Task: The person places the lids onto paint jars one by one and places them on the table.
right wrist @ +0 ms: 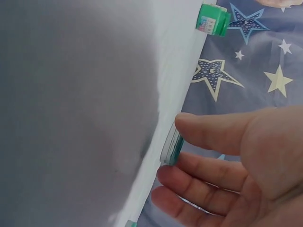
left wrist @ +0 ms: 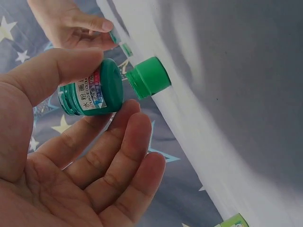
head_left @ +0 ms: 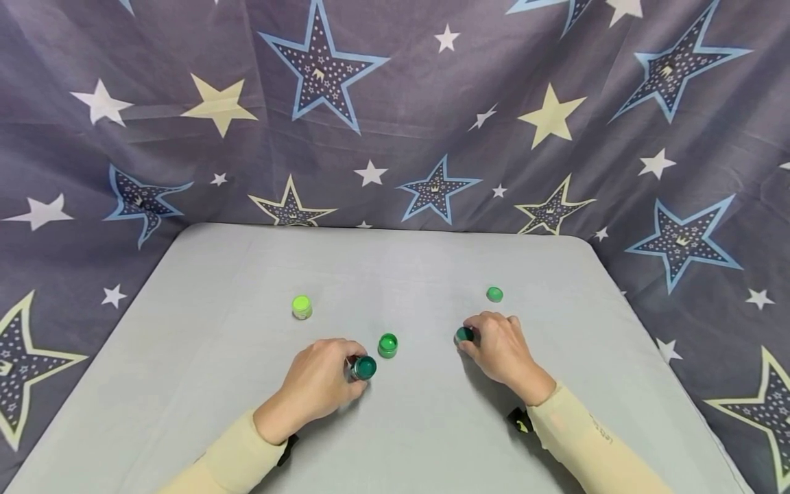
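Note:
My left hand [head_left: 321,379] grips a dark green paint jar [head_left: 365,368] between thumb and fingers. The jar has no lid on, and its printed label [left wrist: 94,92] and threaded neck show in the left wrist view. My right hand [head_left: 501,348] pinches a dark green lid [right wrist: 173,144] by its edge, low over the table; whether it touches the surface I cannot tell. Between the hands, nearer the left one, a brighter green jar [head_left: 388,346] stands upright without its lid.
A lime green jar [head_left: 302,307] with its lid on stands behind my left hand. Beyond the right hand lies a bright green lid [head_left: 495,294]. The pale table [head_left: 395,274] reaches back to a star-patterned cloth [head_left: 407,110].

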The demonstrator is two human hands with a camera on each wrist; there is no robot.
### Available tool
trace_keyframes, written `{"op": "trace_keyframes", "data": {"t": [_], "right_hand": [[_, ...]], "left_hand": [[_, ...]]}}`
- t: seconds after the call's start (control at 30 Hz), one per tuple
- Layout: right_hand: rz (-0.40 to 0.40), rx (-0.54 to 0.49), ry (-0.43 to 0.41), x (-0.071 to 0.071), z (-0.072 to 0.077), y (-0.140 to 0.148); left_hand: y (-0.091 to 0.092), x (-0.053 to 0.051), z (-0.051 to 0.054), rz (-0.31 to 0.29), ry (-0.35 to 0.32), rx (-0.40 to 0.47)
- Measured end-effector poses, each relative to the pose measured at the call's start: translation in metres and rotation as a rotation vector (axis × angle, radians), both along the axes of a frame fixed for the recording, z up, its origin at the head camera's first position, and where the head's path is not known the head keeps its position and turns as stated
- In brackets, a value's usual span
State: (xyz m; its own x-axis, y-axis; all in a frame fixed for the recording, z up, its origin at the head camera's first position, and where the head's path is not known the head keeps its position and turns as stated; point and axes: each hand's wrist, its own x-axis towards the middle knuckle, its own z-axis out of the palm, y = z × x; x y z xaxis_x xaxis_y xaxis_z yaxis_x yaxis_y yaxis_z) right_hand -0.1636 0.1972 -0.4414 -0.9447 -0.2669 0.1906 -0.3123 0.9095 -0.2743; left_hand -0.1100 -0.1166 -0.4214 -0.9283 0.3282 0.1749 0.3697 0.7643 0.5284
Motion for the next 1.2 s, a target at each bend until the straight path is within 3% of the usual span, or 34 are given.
{"op": "trace_keyframes", "data": {"t": [0.47,1.2], "right_hand": [[0.041,-0.089,0.045,0.012,0.008,-0.010],[0.109,-0.212,0.037,0.028,0.017,-0.026]], "left_hand": [[0.007,0.002,0.001,-0.032,-0.010,-0.005],[0.014,0.003,0.000,-0.058,0.012,-0.006]]}}
